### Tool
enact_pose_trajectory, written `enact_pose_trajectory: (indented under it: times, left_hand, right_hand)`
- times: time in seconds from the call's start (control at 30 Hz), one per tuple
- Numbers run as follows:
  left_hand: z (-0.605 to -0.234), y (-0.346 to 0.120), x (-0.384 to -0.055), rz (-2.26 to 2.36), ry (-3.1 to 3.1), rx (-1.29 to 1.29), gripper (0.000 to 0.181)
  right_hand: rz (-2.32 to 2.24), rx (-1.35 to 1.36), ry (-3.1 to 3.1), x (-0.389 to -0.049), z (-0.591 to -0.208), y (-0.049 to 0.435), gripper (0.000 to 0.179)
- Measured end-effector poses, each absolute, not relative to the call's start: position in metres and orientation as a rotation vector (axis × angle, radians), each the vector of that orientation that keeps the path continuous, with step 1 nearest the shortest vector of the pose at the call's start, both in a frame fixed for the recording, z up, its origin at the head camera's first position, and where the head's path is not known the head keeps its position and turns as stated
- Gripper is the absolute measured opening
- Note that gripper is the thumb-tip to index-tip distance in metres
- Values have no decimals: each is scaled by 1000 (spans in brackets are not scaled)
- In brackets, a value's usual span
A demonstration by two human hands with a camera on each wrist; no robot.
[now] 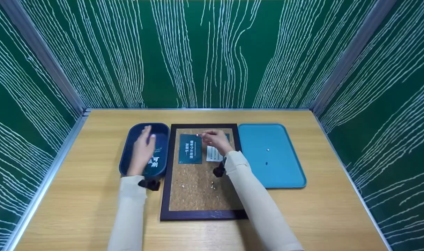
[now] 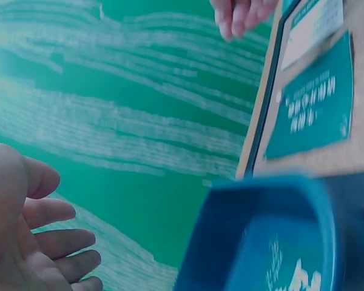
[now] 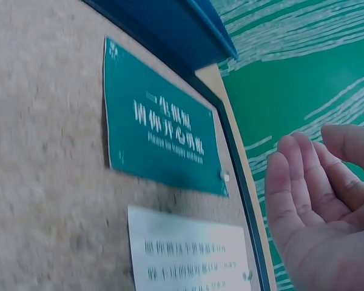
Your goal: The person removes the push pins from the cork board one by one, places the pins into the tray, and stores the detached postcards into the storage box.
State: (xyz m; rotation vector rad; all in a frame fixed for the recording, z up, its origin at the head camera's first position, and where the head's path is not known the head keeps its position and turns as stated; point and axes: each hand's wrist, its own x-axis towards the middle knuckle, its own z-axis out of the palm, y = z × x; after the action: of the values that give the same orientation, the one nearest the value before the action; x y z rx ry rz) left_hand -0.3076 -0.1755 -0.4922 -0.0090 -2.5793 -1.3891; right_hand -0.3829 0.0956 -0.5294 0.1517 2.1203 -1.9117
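Observation:
My left hand (image 1: 142, 150) is over the dark blue bin (image 1: 123, 164), fingers apart and nothing in them; in the left wrist view the hand (image 2: 42, 236) shows loosely bent fingers. Inside the bin lies a green card with white characters (image 1: 155, 162). My right hand (image 1: 216, 139) hovers over the upper part of the corkboard (image 1: 194, 195). In the right wrist view its fingers (image 3: 318, 188) are relaxed with nothing visible between them. A green card (image 3: 158, 121) lies on the cork beside that hand, a small push pin (image 3: 224, 176) at its corner.
A white printed card (image 3: 188, 254) sits next to the green one, partly hidden by my right hand in the head view. Small clear pins (image 1: 213, 185) lie on the lower cork. The light blue tray (image 1: 281, 170) at right bears two tiny items. Green walls enclose the table.

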Motion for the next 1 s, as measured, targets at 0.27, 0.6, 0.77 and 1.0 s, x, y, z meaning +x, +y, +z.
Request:
enact_pose_trajectory:
  times: [0.27,0.6,0.77,1.0]
  left_hand:
    - [-487,-125,-316,-1345,-2670,-185,51]
    - [-508,-75,-327,-1189,-2825,-359,52]
    - [-524,-56,-332,-1131,-2881,-449,51]
    - [-541,-30,-338,-896,-2948,-524,49]
  right_hand:
    - [-1939,241,2133,-393,-537,116,26]
    - [-1950,305,2143,-400,-543,140,26]
    - [-1925,322,2184,-401,-548,149,25]
    - [-1915,286,2247,-404,-554,156,29]
